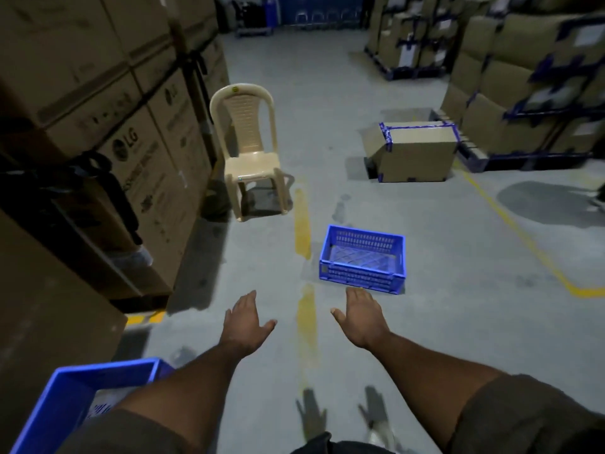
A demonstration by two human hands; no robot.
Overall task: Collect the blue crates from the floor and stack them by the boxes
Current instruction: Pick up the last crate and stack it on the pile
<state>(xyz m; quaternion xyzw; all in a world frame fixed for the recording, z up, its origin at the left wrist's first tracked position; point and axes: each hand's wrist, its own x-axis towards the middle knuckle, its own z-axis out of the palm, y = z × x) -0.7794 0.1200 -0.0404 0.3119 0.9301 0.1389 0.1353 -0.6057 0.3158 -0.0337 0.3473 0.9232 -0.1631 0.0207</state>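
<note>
Head view: blue crate (363, 258) just beyond empty, outstretched hands (304, 319).

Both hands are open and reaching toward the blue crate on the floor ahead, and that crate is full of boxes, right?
Not quite. The head view shows the blue crate on the floor ahead is empty: its lattice bottom is bare. The rest holds: left hand and right hand are both open, reaching toward it.

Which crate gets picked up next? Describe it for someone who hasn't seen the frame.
On the grey floor, right of the dashed yellow line, sits an empty blue crate, just beyond the open right hand. Unlike the blue crate by the boxes at lower left, it stands alone in the aisle.
</note>
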